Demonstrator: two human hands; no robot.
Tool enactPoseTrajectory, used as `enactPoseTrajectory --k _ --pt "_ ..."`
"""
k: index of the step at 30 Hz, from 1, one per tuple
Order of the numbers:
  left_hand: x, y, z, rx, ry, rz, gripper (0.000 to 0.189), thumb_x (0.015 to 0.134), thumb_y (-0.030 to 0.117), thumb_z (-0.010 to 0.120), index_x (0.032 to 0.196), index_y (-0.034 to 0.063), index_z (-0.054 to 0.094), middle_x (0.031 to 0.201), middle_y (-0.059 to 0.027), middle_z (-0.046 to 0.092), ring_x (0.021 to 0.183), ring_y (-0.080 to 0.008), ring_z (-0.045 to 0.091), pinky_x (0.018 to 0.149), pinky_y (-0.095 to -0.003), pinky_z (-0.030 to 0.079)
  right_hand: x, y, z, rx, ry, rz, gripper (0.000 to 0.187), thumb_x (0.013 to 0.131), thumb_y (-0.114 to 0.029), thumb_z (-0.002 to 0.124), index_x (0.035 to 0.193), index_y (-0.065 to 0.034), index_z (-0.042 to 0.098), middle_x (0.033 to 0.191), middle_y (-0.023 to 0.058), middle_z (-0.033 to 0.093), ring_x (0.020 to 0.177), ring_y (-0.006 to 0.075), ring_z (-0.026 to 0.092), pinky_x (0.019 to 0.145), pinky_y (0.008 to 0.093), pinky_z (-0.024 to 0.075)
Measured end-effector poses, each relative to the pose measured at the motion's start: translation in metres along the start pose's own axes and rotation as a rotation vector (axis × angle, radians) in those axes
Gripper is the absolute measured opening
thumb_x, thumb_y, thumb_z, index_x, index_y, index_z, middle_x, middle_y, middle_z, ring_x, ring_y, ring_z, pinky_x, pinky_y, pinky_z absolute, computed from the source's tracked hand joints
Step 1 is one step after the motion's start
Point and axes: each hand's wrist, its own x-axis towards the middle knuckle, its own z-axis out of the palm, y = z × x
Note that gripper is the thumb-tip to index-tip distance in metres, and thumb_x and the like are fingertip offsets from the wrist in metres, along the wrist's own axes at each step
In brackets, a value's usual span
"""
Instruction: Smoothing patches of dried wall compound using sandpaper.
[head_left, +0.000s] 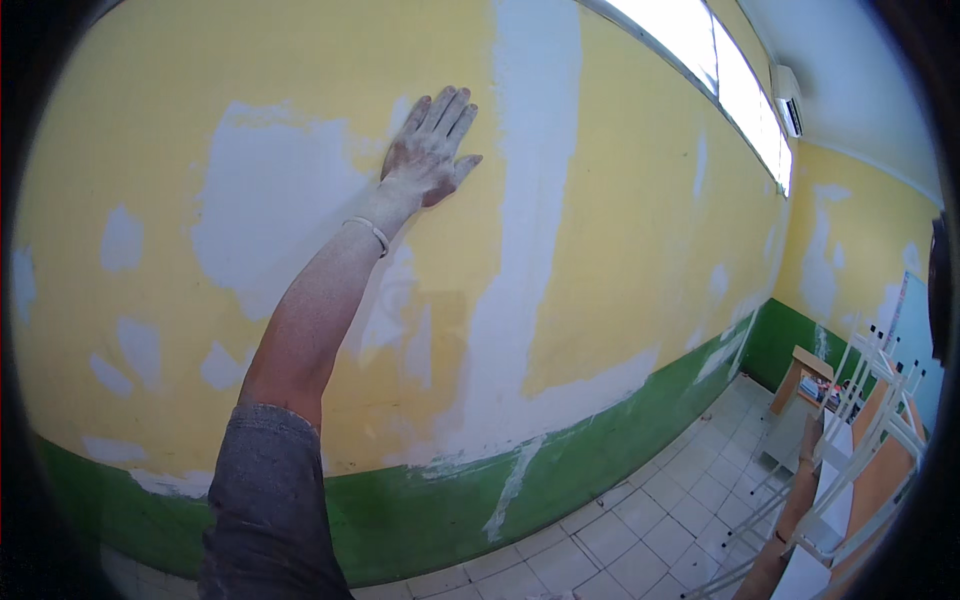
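Note:
My left hand (429, 154) lies palm-down on a painted yellow wall (622, 247), its fingers straight and a little apart. White dust coats the hand and forearm, and a pale band circles the wrist. Just left of it spreads a large white filler patch (277, 202); a tall white strip (536, 150) runs down the wall to its right. At the lower right my right hand (811, 435) is by the white tabletops and upturned chairs (874, 450). Chair parts partly cover it, so its grip is unclear.
A green lower wall band (600, 465) meets the white tiled floor (622, 517). Chair legs stick up and out on the right. Farther back stands a wooden desk (814, 361) with books. A bright window (712, 52) and an air conditioner (787, 101) are high up.

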Motion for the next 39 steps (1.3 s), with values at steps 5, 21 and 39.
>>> enactPoseTrajectory --k 5,21,39 --pt "0.038 0.026 0.027 0.084 0.055 -0.031 0.072 0.101 0.052 0.046 0.156 0.0070 0.035 0.165 -0.0118 0.026 0.155 -0.0283 0.018 0.126 -0.0464 0.016 0.042 -0.003 0.017 0.057 -0.002 0.085 0.066 0.093 -0.008 0.068 0.149 0.0020 0.034 0.107 0.0112 0.067 0.096 0.0247 0.070 0.095 0.0462 0.0561" --pt "0.183 0.118 0.092 0.229 0.097 -0.140 0.074 0.102 0.059 0.037 0.158 0.0121 0.030 0.168 -0.0089 0.021 0.155 -0.0268 0.016 0.128 -0.0453 0.011 0.281 -0.093 0.007 0.059 -0.143 -0.046 0.055 0.091 -0.003 0.065 0.140 0.0033 0.042 0.095 0.0076 0.064 0.080 0.0206 0.066 0.081 0.0438 0.0635" --pt "0.103 0.053 0.046 0.329 0.187 -0.388 0.074 0.101 0.053 0.044 0.155 0.0042 0.033 0.165 -0.0205 0.024 0.153 -0.0379 0.020 0.123 -0.0550 0.016 0.379 -0.102 0.002 -0.146 -0.595 0.181 0.063 0.094 -0.010 0.068 0.148 -0.0002 0.038 0.110 0.0111 0.065 0.094 0.0200 0.065 0.087 0.0386 0.0580"
